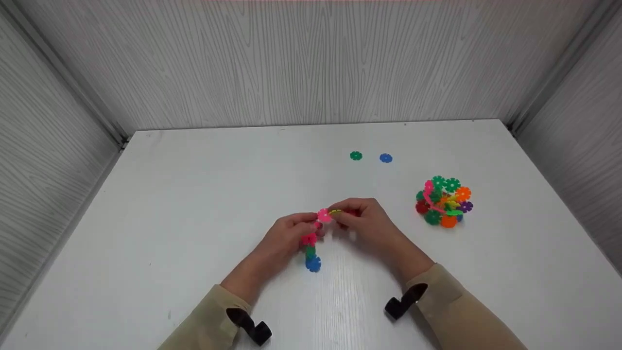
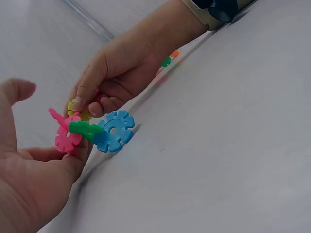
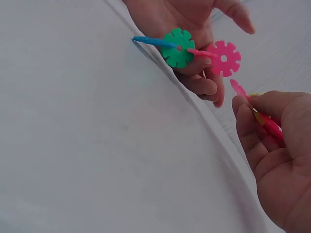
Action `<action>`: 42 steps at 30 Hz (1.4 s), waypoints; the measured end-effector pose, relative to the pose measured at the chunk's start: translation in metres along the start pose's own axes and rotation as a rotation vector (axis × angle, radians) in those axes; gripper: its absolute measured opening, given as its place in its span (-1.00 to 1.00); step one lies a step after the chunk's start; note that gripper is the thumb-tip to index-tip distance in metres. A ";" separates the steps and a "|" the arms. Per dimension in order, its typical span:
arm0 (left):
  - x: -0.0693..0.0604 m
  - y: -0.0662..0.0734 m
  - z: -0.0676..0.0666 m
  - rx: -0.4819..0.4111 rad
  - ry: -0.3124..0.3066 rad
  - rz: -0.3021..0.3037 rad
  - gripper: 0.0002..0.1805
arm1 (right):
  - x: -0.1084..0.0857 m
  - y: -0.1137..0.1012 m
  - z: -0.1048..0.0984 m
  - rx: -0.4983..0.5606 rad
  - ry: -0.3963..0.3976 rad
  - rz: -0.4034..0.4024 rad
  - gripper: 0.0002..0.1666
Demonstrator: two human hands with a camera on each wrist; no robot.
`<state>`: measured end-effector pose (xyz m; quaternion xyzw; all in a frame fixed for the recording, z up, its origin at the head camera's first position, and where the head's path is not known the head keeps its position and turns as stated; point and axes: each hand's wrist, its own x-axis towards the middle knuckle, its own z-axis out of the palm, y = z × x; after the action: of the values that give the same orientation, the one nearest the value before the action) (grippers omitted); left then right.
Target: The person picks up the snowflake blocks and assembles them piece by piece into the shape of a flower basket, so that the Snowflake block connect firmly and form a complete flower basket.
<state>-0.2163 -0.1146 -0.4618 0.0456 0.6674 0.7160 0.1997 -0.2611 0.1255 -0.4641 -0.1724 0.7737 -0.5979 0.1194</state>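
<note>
Notched plastic snowflake discs are in both hands. My left hand (image 1: 286,238) holds a linked chain between its fingers: a pink disc (image 3: 224,58), a green disc (image 3: 178,48) and a blue disc (image 2: 115,131), which hangs lowest. One digit of that hand stands away from the chain in the left wrist view. Thumb and fingertips of my right hand (image 1: 370,221) pinch a yellow disc (image 2: 80,110); a red disc (image 3: 270,127) lies beside it, partly hidden by the fingers. Between the hands is another pink disc (image 1: 324,215). Whether it joins both groups I cannot tell.
On the white table (image 1: 194,184), a multicoloured cluster of discs (image 1: 449,221) stands to the right of my right hand. Farther back lie a loose green disc (image 1: 356,155) and a loose blue disc (image 1: 386,158). Grey wood-grain panels (image 1: 311,63) enclose the back and sides.
</note>
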 end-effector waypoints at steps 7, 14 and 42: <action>0.001 -0.001 -0.003 0.203 0.072 0.075 -0.68 | 0.001 0.000 -0.001 -0.006 0.076 -0.012 -0.80; 0.003 -0.002 -0.004 0.211 0.126 0.139 -0.71 | 0.002 0.001 -0.004 -0.017 0.065 -0.016 -0.78; 0.002 0.001 -0.005 0.105 0.147 0.098 -0.68 | 0.002 0.002 -0.013 -0.003 0.003 0.001 -0.73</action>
<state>-0.2200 -0.1189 -0.4620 0.0357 0.7137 0.6904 0.1122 -0.2685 0.1361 -0.4625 -0.1716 0.7748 -0.5968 0.1183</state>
